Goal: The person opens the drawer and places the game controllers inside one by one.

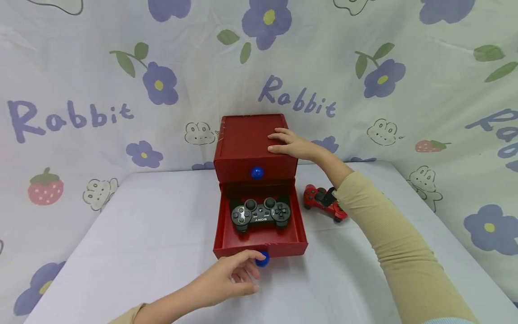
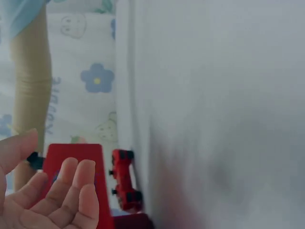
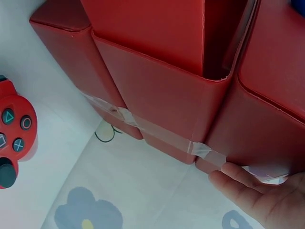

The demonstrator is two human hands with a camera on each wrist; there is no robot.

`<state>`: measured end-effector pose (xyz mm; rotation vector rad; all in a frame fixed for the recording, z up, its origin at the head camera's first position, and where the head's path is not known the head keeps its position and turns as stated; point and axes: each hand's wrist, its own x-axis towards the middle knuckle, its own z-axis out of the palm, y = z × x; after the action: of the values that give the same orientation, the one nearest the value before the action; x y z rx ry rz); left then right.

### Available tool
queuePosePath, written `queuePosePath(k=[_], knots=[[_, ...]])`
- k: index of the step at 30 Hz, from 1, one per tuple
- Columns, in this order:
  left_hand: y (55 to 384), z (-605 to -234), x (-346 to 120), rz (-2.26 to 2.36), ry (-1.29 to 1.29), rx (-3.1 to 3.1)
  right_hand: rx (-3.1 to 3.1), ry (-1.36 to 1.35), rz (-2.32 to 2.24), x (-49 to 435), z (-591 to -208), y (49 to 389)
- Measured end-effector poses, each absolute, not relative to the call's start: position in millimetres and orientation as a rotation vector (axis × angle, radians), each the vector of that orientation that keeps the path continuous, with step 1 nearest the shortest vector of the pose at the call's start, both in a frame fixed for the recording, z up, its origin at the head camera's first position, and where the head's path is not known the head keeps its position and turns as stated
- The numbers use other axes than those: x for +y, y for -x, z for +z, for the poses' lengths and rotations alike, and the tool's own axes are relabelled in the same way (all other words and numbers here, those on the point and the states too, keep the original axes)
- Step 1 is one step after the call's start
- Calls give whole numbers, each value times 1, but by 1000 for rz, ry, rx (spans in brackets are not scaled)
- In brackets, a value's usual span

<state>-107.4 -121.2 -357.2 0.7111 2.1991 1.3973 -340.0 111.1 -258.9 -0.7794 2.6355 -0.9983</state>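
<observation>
A red drawer box (image 1: 247, 135) stands at the back of the table. Its lower drawer (image 1: 232, 240) is pulled out and holds a black game controller (image 1: 261, 216). My left hand (image 1: 226, 281) is at that drawer's front, index fingertip at the blue knob (image 1: 265, 261), thumb apart below it. The left wrist view shows its fingers (image 2: 86, 191) loosely bent, with nothing held in the palm. My right hand (image 1: 293, 145) rests on the right side of the box's top, fingers spread. In the right wrist view, its fingertips (image 3: 233, 179) lie along the taped red casing.
A red game controller (image 1: 337, 210) lies on the white table (image 1: 174, 220), to the right of the box and partly behind my right sleeve. Above the pulled-out drawer, another drawer with a blue knob (image 1: 256, 173) is closed. A patterned cloth (image 1: 194, 81) hangs behind.
</observation>
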Motion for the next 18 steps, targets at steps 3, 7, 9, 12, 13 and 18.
queuePosePath(k=[3,7,9,12,13,18], knots=[[106,-372,-118,1424,-697,2198,2638,784,-992,112,-258,340],[103,-385,-115,1427,-711,2268,2626,789,-1011,112,-258,339],[103,-388,-112,1431,-684,2299,2623,789,-1015,113,-258,339],[103,-393,-108,1478,-644,2335,2623,785,-1016,113,-258,339],[103,-396,-106,1508,-649,2351,2624,785,-1013,113,-258,339],[104,-411,-97,1664,-694,2451,2633,796,-999,113,-260,341]])
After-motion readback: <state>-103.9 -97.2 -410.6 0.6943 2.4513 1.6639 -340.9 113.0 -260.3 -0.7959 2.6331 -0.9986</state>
